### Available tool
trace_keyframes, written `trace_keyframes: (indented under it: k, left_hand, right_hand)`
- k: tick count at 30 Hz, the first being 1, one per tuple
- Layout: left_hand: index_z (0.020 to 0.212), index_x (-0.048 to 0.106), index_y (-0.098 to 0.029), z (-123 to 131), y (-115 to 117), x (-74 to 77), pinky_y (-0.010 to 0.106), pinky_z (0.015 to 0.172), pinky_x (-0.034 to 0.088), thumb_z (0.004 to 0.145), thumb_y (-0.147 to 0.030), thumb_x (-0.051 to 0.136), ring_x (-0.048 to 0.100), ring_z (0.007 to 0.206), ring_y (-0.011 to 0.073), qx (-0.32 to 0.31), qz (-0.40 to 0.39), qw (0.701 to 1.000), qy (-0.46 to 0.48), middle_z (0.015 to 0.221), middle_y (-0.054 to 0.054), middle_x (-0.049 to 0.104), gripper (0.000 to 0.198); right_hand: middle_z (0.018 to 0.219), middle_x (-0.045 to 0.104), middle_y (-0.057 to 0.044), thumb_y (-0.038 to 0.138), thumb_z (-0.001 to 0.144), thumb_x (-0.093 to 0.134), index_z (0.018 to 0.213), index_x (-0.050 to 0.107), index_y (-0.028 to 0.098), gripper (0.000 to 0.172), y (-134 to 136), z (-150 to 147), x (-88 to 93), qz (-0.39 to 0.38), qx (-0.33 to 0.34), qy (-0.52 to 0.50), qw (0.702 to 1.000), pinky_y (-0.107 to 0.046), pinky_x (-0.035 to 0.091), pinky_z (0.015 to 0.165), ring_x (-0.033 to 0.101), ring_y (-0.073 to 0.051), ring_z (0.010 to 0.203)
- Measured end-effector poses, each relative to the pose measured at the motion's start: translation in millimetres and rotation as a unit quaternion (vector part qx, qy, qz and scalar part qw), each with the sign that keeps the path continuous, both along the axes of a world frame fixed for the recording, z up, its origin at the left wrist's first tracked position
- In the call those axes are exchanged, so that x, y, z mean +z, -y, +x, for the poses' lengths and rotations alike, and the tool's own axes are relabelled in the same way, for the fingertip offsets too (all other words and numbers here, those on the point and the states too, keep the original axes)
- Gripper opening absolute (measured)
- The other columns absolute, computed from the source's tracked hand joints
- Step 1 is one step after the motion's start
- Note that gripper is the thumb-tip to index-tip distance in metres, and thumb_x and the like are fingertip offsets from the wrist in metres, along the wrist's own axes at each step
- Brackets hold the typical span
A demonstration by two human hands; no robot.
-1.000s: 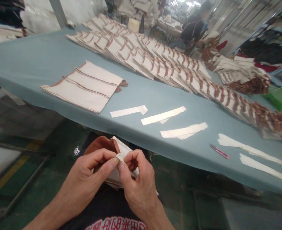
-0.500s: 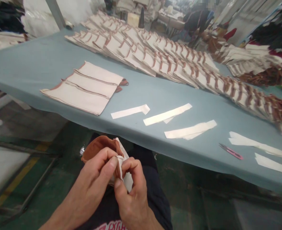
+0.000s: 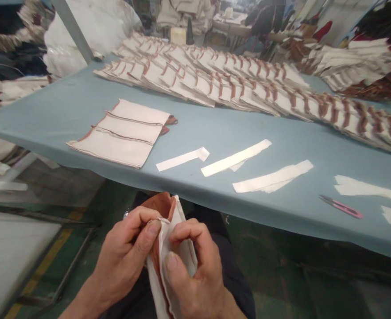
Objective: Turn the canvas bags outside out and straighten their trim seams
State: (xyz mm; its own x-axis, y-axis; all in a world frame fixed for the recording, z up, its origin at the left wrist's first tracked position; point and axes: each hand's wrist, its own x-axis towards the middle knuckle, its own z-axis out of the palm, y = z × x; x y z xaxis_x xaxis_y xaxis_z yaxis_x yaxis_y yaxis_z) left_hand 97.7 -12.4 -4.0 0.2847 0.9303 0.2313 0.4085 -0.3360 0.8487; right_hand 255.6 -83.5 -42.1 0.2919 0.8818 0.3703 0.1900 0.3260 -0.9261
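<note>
Below the table's near edge, both my hands pinch a cream cloth bag with a brown lining over my lap. My left hand grips its left edge between thumb and fingers. My right hand holds the right side, thumb pressed on the cloth. The brown inner side shows at the top of the bag.
A blue-grey table carries a short row of three finished bags, long rows of overlapping bags, several cream cloth strips and pink snips. More bag piles lie at the far right. A person works far behind.
The bag has been turned and pulled longer between my hands, with more cream cloth now hanging down. The view has shifted a little to the left.
</note>
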Motion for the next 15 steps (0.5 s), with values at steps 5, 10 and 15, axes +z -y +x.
trace_keyframes:
  k: [5, 10, 15]
  left_hand:
    - [0.092, 0.082, -0.03, -3.3, -4.0, 27.9, 0.011, 0.061, 0.056, 0.109, -0.027, 0.066, 0.074, 0.059, 0.0091, -0.071, 0.018, 0.997, -0.037, 0.075, -0.011, 0.081, 0.024]
    - [0.095, 0.082, -0.033, -9.7, 5.8, 26.8, 0.012, 0.061, 0.056, 0.117, -0.04, 0.064, 0.078, 0.063, 0.0106, -0.083, 0.039, 0.995, -0.047, 0.078, -0.01, 0.083, 0.03]
    - [0.098, 0.081, -0.034, -18.5, 8.2, 23.1, 0.009, 0.067, 0.057, 0.115, -0.034, 0.065, 0.079, 0.066, 0.0088, -0.061, 0.053, 0.994, -0.079, 0.083, -0.012, 0.086, 0.024]
  right_hand:
    - [0.13, 0.082, -0.009, 0.037, 0.103, 0.084, 0.143, 0.062, 0.028, 0.047, -37.8, 36.8, 30.3, 0.141, 0.076, 0.075, 0.984, -0.042, 0.068, 0.106, 0.082, -0.027, 0.12]
    - [0.097, 0.087, -0.003, 0.058, 0.107, 0.082, 0.122, 0.071, 0.022, 0.04, -64.4, 40.1, 36.1, 0.18, 0.175, 0.122, 0.96, -0.027, 0.063, 0.074, 0.08, -0.017, 0.077]
    - [0.072, 0.075, 0.003, 0.067, 0.11, 0.076, 0.094, 0.071, 0.022, 0.049, -68.0, 43.9, 33.6, 0.065, 0.249, 0.2, 0.945, -0.025, 0.041, 0.057, 0.064, -0.011, 0.057]
